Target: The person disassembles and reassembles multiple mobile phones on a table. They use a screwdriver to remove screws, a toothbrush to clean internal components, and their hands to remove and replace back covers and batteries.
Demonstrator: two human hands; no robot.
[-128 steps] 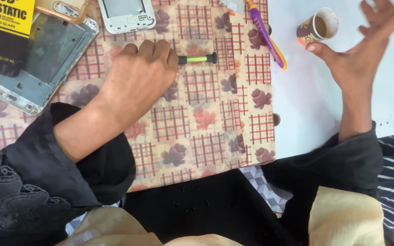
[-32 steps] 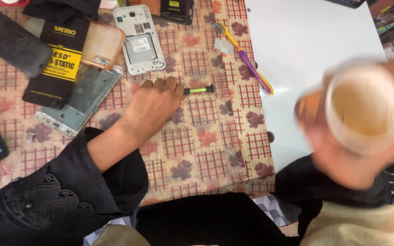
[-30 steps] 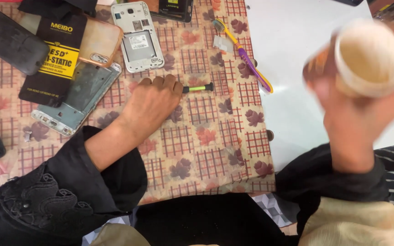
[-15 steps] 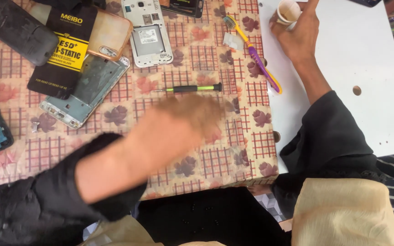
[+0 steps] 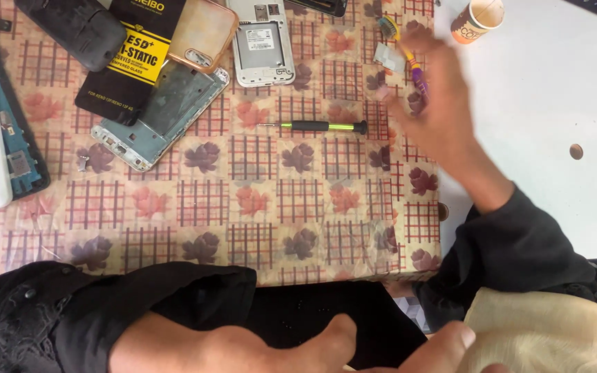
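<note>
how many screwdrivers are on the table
1: the screwdriver lies on the patterned cloth, centre, left of the blurred right hand. Others may be hidden beneath that hand.

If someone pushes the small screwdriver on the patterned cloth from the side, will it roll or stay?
The screwdriver looks slim and round, lying flat, so it would probably roll. Its thin metal tip suggests it is stiff and light. The cloth may slow it a little.

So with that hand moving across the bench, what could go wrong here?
The right hand is blurred in motion close to the paper cup on the white surface; it might tip the cup. It also passes the purple and yellow brush, which it could knock aside. The screwdriver lies loose on the patterned cloth and could roll if bumped. The left hand rests low, away from everything.
</note>
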